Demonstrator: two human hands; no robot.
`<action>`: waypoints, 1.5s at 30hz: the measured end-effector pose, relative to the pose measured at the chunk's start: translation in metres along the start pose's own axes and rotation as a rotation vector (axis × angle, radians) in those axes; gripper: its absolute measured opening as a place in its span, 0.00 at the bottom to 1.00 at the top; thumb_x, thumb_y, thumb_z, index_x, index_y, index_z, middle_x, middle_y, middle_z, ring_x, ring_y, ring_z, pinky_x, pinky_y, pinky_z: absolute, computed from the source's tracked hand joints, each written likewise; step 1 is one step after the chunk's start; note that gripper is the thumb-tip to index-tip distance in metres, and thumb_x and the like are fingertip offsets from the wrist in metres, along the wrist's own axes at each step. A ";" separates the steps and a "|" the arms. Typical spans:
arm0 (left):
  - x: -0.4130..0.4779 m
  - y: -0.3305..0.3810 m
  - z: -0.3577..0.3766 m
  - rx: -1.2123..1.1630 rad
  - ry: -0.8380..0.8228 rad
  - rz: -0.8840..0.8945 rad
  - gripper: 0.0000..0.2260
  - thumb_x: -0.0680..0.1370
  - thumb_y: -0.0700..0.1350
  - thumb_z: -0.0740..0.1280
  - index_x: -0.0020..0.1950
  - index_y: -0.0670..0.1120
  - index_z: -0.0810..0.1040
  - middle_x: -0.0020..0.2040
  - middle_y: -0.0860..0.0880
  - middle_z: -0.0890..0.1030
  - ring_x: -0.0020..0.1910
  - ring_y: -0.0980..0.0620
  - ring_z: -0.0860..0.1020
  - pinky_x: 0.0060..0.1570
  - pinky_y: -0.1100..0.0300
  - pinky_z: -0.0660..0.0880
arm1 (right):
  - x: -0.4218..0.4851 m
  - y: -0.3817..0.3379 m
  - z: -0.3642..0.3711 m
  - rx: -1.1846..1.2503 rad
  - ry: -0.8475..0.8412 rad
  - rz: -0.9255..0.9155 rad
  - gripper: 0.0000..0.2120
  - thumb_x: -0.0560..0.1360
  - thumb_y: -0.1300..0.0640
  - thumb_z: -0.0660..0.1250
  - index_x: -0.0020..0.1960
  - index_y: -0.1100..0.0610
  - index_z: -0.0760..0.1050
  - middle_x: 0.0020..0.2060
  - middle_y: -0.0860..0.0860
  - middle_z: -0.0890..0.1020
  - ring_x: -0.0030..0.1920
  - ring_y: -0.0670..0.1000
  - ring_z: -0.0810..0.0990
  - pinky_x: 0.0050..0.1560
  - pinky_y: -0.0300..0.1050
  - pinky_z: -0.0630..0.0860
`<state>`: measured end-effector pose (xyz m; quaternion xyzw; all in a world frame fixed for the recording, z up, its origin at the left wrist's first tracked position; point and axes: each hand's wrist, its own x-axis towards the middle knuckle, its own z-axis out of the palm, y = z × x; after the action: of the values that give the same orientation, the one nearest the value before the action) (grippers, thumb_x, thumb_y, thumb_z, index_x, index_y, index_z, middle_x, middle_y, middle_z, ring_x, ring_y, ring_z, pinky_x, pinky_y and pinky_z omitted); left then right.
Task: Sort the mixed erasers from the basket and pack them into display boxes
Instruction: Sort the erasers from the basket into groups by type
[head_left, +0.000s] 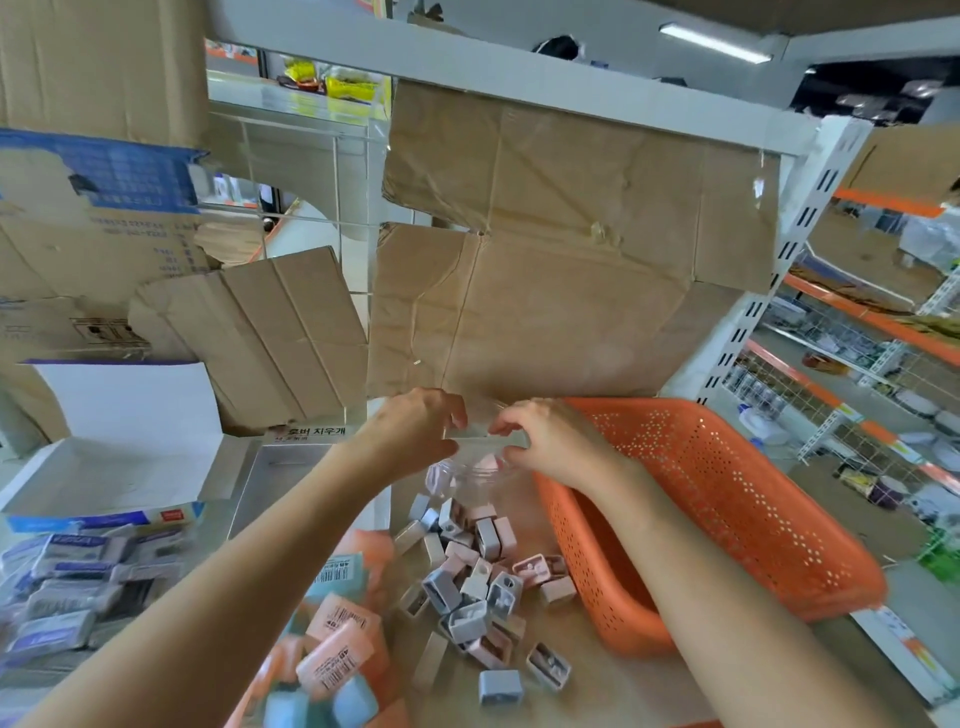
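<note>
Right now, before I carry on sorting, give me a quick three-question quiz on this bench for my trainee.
1. True or false: the left hand and right hand both pinch the clear container.
2. The orange basket lies to which side of the loose pile? A left, B right, C on top.
3. Fill in: the open white box sits on the person's ____ side.
Key: 1 true; 2 B; 3 left.

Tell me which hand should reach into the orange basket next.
Right. Both hands hold the clear container, but the right hand sits beside the orange basket; the left hand is farther off.
</note>
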<state>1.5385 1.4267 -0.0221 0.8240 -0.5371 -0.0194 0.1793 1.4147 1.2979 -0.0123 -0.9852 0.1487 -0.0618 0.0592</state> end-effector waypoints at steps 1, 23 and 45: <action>-0.001 0.000 0.000 0.004 0.020 0.006 0.10 0.74 0.42 0.69 0.55 0.47 0.77 0.54 0.51 0.79 0.51 0.51 0.78 0.51 0.59 0.74 | 0.000 0.001 0.000 0.006 0.005 -0.003 0.14 0.72 0.56 0.68 0.58 0.52 0.77 0.56 0.48 0.80 0.57 0.49 0.77 0.55 0.43 0.70; -0.060 -0.005 0.015 0.122 -0.249 0.029 0.21 0.75 0.47 0.68 0.68 0.52 0.69 0.63 0.52 0.74 0.60 0.53 0.73 0.57 0.63 0.67 | -0.036 -0.037 0.001 -0.045 -0.415 -0.128 0.21 0.73 0.65 0.65 0.64 0.52 0.73 0.40 0.46 0.76 0.36 0.43 0.72 0.35 0.34 0.66; -0.060 -0.010 0.035 0.117 -0.171 0.075 0.11 0.73 0.42 0.68 0.55 0.50 0.77 0.56 0.54 0.74 0.47 0.58 0.71 0.51 0.68 0.64 | -0.037 -0.043 0.011 -0.062 -0.382 -0.239 0.13 0.69 0.61 0.71 0.53 0.57 0.79 0.44 0.47 0.67 0.42 0.49 0.71 0.40 0.44 0.68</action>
<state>1.5135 1.4743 -0.0677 0.8078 -0.5810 -0.0514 0.0850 1.3937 1.3505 -0.0215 -0.9909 0.0190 0.1238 0.0484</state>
